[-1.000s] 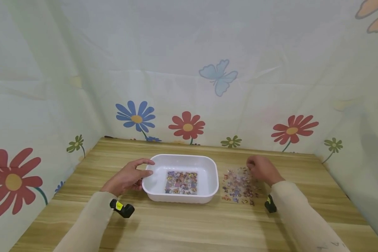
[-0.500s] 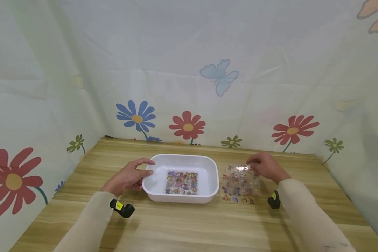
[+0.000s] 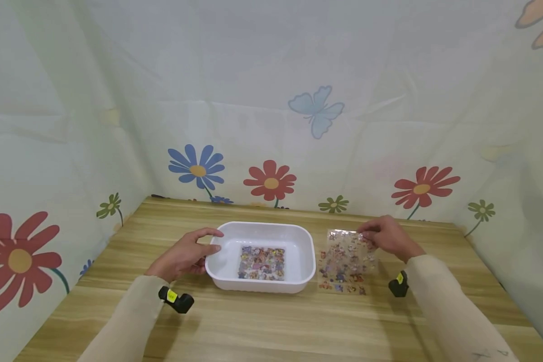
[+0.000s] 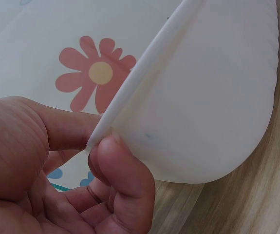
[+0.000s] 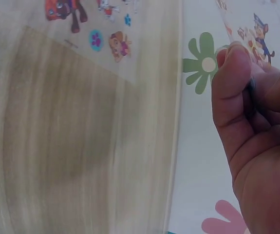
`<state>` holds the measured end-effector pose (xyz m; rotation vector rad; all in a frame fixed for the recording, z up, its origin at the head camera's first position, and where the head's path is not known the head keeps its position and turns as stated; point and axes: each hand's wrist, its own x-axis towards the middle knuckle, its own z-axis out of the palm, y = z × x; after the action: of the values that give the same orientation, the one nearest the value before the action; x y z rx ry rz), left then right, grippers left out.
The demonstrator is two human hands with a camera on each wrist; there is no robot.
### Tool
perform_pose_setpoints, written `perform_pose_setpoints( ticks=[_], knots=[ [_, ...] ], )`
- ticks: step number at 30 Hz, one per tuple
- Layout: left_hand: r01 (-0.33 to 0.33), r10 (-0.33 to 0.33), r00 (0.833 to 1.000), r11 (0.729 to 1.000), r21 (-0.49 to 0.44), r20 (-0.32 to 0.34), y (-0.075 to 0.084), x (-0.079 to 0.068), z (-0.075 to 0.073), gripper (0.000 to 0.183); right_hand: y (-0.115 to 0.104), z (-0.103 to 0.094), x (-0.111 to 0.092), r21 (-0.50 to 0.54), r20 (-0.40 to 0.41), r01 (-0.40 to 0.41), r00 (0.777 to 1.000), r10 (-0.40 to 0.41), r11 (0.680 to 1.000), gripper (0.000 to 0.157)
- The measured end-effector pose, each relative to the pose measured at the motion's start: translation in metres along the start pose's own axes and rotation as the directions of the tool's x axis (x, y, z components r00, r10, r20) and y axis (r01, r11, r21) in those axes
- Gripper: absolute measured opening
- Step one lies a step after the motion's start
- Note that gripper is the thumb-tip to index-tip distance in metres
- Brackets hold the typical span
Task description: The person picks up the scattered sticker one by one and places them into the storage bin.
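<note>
My left hand (image 3: 185, 255) grips the left end of a white plastic basin (image 3: 263, 286). In the left wrist view its thumb and fingers pinch the basin's rim (image 4: 125, 87). Flat on the basin floor lies a square of colourful stickers (image 3: 262, 263). To the right of the basin, my right hand (image 3: 389, 239) pinches the upper corner of a clear sticker sheet (image 3: 347, 251) printed with small cartoon figures. That sheet is raised and tilted over another clear sticker sheet (image 3: 339, 288) on the table, partly covering it. Cartoon dogs show on the held sheet (image 5: 262, 41) in the right wrist view.
The wood-grain table (image 3: 271, 327) carries the basin and the sheets. Behind it and at both sides hangs a pale curtain (image 3: 235, 125) printed with flowers and butterflies. A black wrist camera sits on each sleeve.
My right hand has moved up and slightly right, lifting the top sticker sheet away from the one beneath. The left hand and the basin have stayed in place.
</note>
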<state>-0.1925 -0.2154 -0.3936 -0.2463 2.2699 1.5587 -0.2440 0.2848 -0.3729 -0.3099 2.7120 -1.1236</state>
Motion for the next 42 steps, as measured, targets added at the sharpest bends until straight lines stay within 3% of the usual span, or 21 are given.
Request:
perform_pose_setpoints(
  ticks=[14,31,42],
  knots=[
    [-0.004,0.004,1.000,1.000,0.002,0.002,0.000,0.001,0.000,0.047,-0.005,-0.008,-0.001,0.067,-0.002,0.022,1.000,-0.022,0.998,0.025],
    [-0.014,0.014,1.000,1.000,-0.002,0.008,-0.002,0.000,0.001,0.049,-0.013,-0.007,0.002,0.157,0.053,0.022,0.998,-0.031,0.987,0.025],
    [-0.012,0.012,1.000,1.000,-0.027,0.010,-0.002,0.001,-0.001,0.049,-0.022,-0.001,0.005,0.134,0.061,0.080,0.994,-0.089,0.988,0.025]
  ],
)
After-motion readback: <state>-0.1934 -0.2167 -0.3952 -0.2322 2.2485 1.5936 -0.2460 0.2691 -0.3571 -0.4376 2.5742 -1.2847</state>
